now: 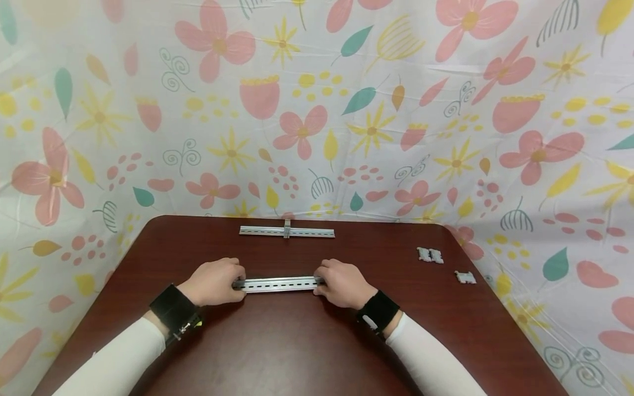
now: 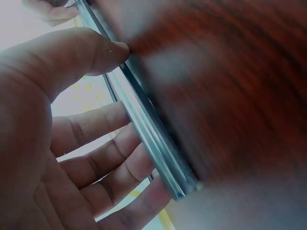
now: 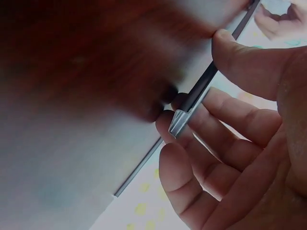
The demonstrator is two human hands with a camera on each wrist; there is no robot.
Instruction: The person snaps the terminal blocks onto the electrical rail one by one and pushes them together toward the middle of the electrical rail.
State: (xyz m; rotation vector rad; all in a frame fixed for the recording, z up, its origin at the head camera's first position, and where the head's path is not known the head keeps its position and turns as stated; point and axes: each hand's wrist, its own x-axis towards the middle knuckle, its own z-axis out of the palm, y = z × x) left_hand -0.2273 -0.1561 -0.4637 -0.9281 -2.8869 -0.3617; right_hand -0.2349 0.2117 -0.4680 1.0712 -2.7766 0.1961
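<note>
Both hands hold a slotted metal DIN rail (image 1: 279, 284) level, close over the dark red-brown table. My left hand (image 1: 213, 281) grips its left end; in the left wrist view the thumb lies on the near edge of the rail (image 2: 151, 136) and the fingers on the far edge. At the other end, my right hand (image 1: 344, 283) pinches the rail between thumb and fingers. The right wrist view shows the cut end of the rail (image 3: 180, 123) against the fingers.
Behind the hands, a second DIN rail (image 1: 262, 230) lies near the table's (image 1: 297, 341) back edge, with a small grey piece (image 1: 287, 229) across its middle. Several small grey clip-like pieces (image 1: 465, 277) lie at the right. A flower-patterned cloth (image 1: 302, 132) hangs around the table.
</note>
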